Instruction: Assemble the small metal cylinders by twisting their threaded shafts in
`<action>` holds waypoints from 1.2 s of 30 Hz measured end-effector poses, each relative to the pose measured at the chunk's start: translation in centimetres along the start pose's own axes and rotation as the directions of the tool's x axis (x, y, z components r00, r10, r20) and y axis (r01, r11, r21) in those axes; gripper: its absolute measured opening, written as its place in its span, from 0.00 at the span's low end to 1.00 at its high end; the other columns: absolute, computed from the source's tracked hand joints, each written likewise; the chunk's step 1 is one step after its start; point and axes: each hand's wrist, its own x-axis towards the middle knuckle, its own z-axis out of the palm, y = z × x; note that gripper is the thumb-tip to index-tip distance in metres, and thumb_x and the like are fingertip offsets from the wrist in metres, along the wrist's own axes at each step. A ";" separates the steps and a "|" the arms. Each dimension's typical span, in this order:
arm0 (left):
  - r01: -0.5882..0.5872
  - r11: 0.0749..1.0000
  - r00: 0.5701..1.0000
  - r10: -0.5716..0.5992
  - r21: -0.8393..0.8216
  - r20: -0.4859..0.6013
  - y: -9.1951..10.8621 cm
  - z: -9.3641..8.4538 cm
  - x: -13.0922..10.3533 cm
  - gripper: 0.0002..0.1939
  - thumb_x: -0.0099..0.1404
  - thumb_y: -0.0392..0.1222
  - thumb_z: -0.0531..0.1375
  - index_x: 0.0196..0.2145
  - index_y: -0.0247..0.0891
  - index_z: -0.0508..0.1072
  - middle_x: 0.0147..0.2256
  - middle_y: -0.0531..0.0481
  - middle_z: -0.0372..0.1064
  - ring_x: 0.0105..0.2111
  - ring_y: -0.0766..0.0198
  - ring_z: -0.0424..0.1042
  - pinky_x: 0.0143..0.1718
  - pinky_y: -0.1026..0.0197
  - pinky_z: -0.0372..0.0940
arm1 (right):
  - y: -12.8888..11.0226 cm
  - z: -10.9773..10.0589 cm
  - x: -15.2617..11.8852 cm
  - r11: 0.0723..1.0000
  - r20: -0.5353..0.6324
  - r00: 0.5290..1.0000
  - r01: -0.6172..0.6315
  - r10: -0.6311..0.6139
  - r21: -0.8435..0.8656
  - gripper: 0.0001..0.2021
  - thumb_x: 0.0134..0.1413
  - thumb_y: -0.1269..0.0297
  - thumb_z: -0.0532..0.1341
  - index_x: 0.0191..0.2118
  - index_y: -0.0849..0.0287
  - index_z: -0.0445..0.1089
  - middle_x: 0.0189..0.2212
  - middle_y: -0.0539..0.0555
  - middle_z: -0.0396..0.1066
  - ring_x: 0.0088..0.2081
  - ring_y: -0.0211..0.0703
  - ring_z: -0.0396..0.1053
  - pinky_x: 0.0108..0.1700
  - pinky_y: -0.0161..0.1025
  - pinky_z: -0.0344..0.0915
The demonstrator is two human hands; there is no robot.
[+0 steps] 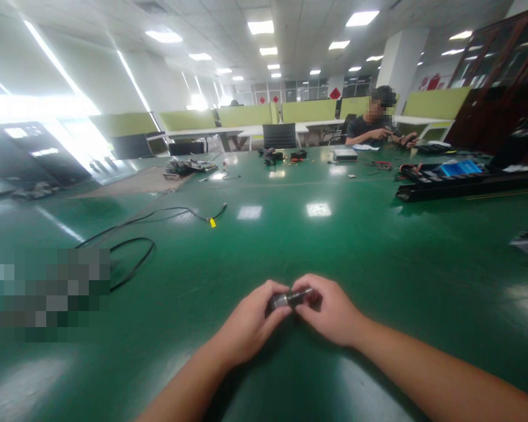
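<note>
Just above the green tabletop [264, 252], near its front middle, a small metal cylindrical part [281, 300] with a dark, narrower section lies between my two hands. My left hand [251, 321] is closed round its silvery left end. The fingers of my right hand [332, 310] pinch the dark right end. My fingertips almost meet in the middle. The fingers cover parts of the object, so its full shape is hidden.
A black cable [147, 249] with a yellow tag [212, 223] loops across the left side. At the back right sits a person [369, 126] holding something dark. A long black rail [466, 186] lies on the right. Tools and a grey box [345, 155] stand farther back.
</note>
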 end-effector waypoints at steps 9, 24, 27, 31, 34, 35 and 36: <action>-0.063 0.997 0.997 0.064 0.050 -0.034 -0.5 0.6 0.0 0.17 0.68 0.44 0.57 0.54 0.42 0.66 0.50 0.44 0.70 0.49 0.56 0.70 0.53 0.52 0.65 | -0.5 -0.1 0.1 0.999 0.030 0.999 0.017 -0.018 0.042 0.08 0.49 0.73 0.64 0.37 0.59 0.75 0.32 0.52 0.76 0.33 0.41 0.72 0.37 0.35 0.66; -0.127 0.968 0.992 0.129 0.215 0.003 0.0 0.7 0.1 0.15 0.69 0.46 0.57 0.52 0.43 0.67 0.48 0.46 0.71 0.45 0.56 0.69 0.49 0.53 0.64 | -0.1 -0.3 0.3 0.999 0.051 0.998 -0.022 0.021 0.026 0.03 0.46 0.73 0.65 0.29 0.60 0.72 0.26 0.49 0.72 0.29 0.39 0.68 0.32 0.33 0.62; -0.131 0.967 0.991 0.134 0.217 -0.001 -0.1 0.7 0.1 0.15 0.69 0.46 0.57 0.52 0.43 0.67 0.48 0.47 0.71 0.45 0.56 0.69 0.48 0.54 0.64 | 0.0 -0.3 0.4 0.999 0.052 0.998 -0.021 0.020 0.023 0.03 0.46 0.73 0.66 0.28 0.60 0.71 0.25 0.49 0.71 0.28 0.38 0.67 0.32 0.33 0.61; -0.130 0.964 0.991 0.134 0.231 0.000 -0.1 0.7 0.2 0.15 0.68 0.46 0.58 0.51 0.43 0.68 0.46 0.46 0.72 0.44 0.56 0.70 0.47 0.55 0.65 | 0.1 -0.4 0.4 1.000 0.052 0.998 -0.021 0.021 0.007 0.03 0.46 0.72 0.66 0.27 0.60 0.71 0.25 0.48 0.71 0.28 0.38 0.67 0.32 0.33 0.61; -0.131 0.964 0.991 0.135 0.231 0.000 -0.1 0.7 0.3 0.14 0.68 0.47 0.58 0.51 0.43 0.69 0.46 0.46 0.72 0.44 0.56 0.70 0.47 0.55 0.65 | 0.2 -0.5 0.4 1.000 0.058 0.998 -0.015 0.015 -0.010 0.03 0.46 0.72 0.66 0.27 0.60 0.71 0.25 0.48 0.71 0.28 0.38 0.67 0.32 0.33 0.61; -0.132 0.964 0.991 0.136 0.229 -0.002 -0.1 0.7 0.3 0.15 0.68 0.47 0.58 0.51 0.43 0.68 0.46 0.46 0.72 0.44 0.56 0.70 0.47 0.54 0.65 | 0.2 -0.5 0.4 1.000 0.058 0.998 -0.013 0.014 -0.013 0.03 0.46 0.72 0.66 0.27 0.60 0.71 0.25 0.48 0.71 0.28 0.38 0.67 0.32 0.33 0.61; -0.134 0.965 0.990 0.138 0.227 -0.003 -0.1 0.7 0.2 0.15 0.68 0.46 0.58 0.51 0.43 0.68 0.46 0.46 0.72 0.44 0.56 0.70 0.47 0.54 0.65 | 0.2 -0.5 0.4 1.000 0.057 0.998 -0.013 0.014 -0.014 0.03 0.46 0.71 0.66 0.27 0.60 0.71 0.25 0.48 0.71 0.28 0.38 0.67 0.32 0.33 0.61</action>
